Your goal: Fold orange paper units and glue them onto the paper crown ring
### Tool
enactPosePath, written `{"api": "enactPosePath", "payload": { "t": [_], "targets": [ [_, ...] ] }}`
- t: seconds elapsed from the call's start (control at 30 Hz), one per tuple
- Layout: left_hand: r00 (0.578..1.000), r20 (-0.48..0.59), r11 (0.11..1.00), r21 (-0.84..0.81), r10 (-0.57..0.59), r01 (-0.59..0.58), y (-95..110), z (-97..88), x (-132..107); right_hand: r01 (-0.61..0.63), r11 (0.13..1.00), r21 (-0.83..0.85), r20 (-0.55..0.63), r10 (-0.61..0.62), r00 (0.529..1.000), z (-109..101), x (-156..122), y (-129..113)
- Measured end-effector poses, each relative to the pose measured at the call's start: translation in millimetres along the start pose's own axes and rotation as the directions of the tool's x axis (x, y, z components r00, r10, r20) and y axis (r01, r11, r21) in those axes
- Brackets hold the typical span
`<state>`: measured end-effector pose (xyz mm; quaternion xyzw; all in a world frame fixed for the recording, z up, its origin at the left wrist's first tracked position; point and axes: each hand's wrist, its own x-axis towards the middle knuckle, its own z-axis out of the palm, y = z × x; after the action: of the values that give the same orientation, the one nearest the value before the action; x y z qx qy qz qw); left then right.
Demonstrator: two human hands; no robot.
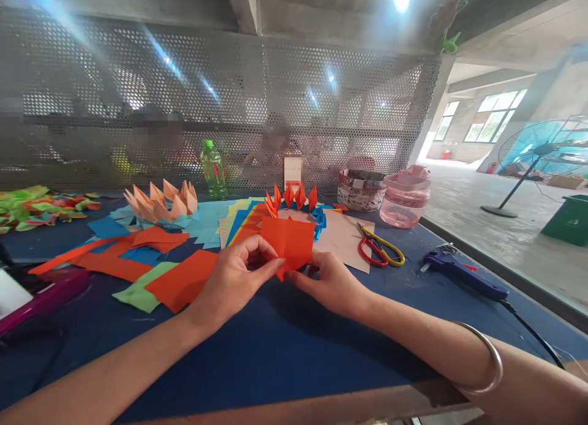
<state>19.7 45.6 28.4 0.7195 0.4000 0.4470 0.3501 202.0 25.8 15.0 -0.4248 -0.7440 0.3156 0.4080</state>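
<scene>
left hand and right hand pinch orange paper at 12 o'clock | 1 folded crown done, at 11 o'clock | flat sheets left, at 10 o'clock

Left hand and right hand pinching creased orange paper square above blue worktop. Red-and-yellow scissors nearby, right; purple glue gun farther right.

The folded paper is orange (scissors handles red and yellow), the tabletop navy.
</scene>
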Motion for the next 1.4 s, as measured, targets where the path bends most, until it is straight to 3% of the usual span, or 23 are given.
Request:
{"api": "enactPosePath", "payload": {
  "t": [0.5,0.73,1.23,1.4],
  "targets": [
    [0.996,-0.069,0.997,0.067,0.053,-0.048,9.2,4.8,-6.1,-0.046,0.936,0.35,0.072,0.022,0.997,9.2,-0.2,4.9],
    [0.998,-0.055,0.996,0.075,0.042,-0.037,11.6,5.7,-7.2,-0.004,0.956,0.293,0.027,-0.004,1.0,7.8,-0.4,1.4],
    [0.997,-0.006,0.981,-0.178,-0.081,0.079,16.5,4.5,-3.9,0.053,0.98,0.191,0.023,-0.059,0.998,3.6,-0.2,1.5],
    [0.997,-0.03,0.974,-0.22,-0.068,0.06,19.0,4.4,-4.5,0.031,0.985,0.168,0.032,-0.037,0.999,3.9,-0.5,3.4]
  ]
}}
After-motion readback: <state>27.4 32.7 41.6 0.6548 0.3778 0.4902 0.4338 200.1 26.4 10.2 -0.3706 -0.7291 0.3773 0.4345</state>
